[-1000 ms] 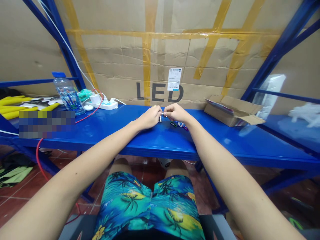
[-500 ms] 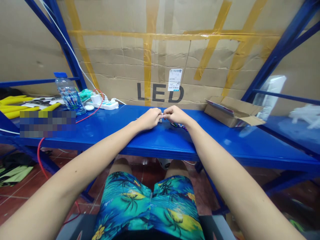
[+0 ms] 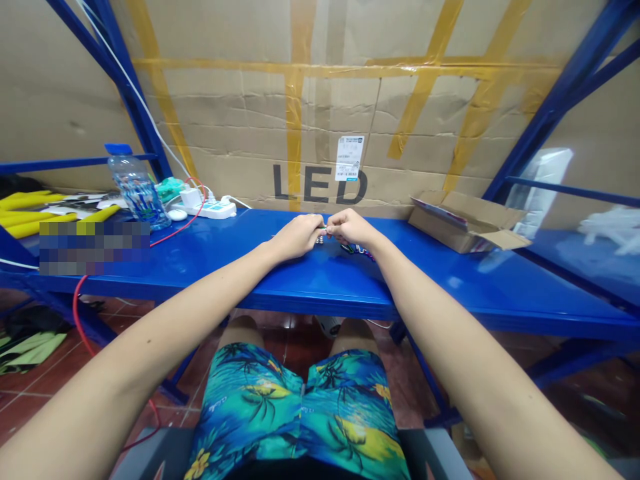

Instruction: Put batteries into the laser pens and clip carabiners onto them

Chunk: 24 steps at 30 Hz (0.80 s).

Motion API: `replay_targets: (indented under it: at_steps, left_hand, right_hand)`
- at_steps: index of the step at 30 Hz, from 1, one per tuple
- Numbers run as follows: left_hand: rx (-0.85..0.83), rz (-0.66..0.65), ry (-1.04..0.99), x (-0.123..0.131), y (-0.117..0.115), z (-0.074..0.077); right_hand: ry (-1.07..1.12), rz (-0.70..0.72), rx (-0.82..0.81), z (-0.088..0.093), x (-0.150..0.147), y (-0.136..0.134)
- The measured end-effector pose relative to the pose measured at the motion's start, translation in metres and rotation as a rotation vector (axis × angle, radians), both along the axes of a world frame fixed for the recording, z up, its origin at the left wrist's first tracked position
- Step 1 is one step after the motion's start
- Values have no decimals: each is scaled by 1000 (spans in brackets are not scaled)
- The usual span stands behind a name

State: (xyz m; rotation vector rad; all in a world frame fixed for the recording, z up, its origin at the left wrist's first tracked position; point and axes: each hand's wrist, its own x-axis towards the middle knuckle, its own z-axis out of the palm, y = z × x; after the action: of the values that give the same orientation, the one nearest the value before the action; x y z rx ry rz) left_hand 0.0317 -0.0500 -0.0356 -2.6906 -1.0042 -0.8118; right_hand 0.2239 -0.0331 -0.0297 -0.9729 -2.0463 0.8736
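Over the blue table (image 3: 320, 280), my left hand (image 3: 300, 237) and my right hand (image 3: 353, 228) meet at their fingertips. Both are closed in a pinch around something tiny between them; a bit of green shows there, but its kind is too small to make out. Just under the left fingertips is a small pale, ridged piece (image 3: 320, 240), mostly hidden by the hand. Beneath my right hand lies a little cluster of colourful pieces (image 3: 357, 250), dark, white and purple, partly covered by the wrist.
A bottle with a blue cap (image 3: 137, 187) stands at the left, beside a white power strip (image 3: 217, 210) and a red cable (image 3: 190, 223). Yellow items (image 3: 35, 210) lie farther left. An opened cardboard box (image 3: 465, 223) sits at the right. Large cardboard (image 3: 225, 133) rises behind the table.
My hands stay at nearly the same spot, fingertips still together. A green bit now shows between them where a pale one showed before.
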Motion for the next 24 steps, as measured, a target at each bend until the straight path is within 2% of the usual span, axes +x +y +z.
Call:
replay_targets:
  at_steps: [12, 24]
  left_hand:
    - [-13, -56, -86, 0, -1, -1]
    - [11, 8, -23, -1, -1, -1]
  right_hand:
    - [-31, 9, -18, 1, 1, 1]
    - [-43, 17, -32, 0, 1, 0]
